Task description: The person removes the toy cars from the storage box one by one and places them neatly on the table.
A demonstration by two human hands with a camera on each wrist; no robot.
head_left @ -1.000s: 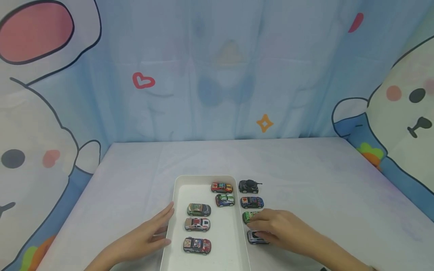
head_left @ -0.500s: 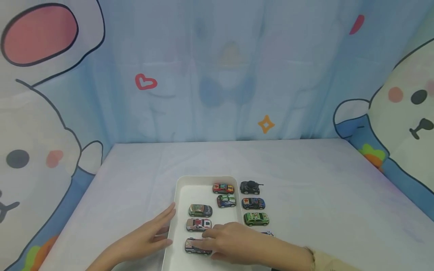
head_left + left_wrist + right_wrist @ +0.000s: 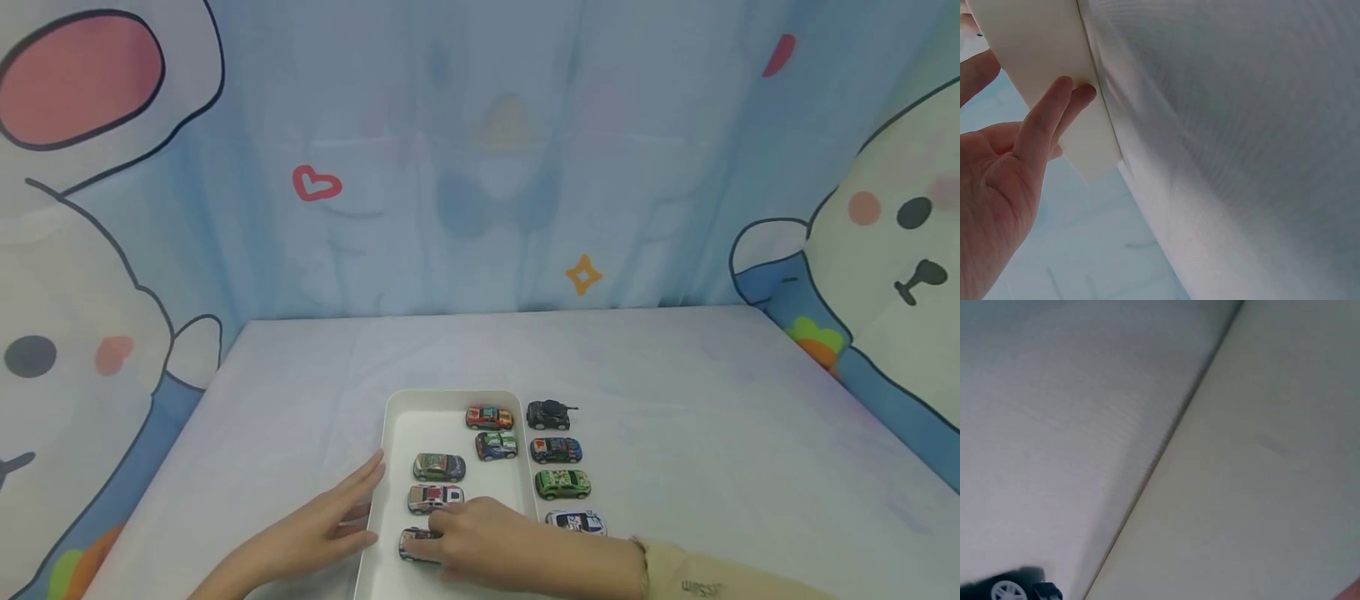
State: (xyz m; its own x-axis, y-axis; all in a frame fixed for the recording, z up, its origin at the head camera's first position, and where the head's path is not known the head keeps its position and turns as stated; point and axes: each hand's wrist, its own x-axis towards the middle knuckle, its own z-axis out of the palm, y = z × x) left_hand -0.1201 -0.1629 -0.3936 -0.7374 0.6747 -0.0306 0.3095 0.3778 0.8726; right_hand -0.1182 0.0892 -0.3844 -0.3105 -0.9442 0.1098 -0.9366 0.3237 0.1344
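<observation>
Right, my right hand (image 3: pixel 483 543) pinches the near car (image 3: pixel 415 535), best held lightly; my left hand (image 3: pixel 326 525), fingers straight, braces the tray (image 3: pixel 384 575).

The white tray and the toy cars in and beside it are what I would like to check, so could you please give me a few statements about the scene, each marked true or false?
1. The left hand touches the side of the white tray. True.
2. The right hand is beyond the tray's far edge. False: it is over the tray, with a finger over its nearest car.
3. The black toy with a barrel is outside the tray, on its right. True.
4. Every toy car is inside the tray. False: some, such as the bright green car, stand to its right.
5. The red-and-yellow car is the farthest back in the tray. True.
</observation>
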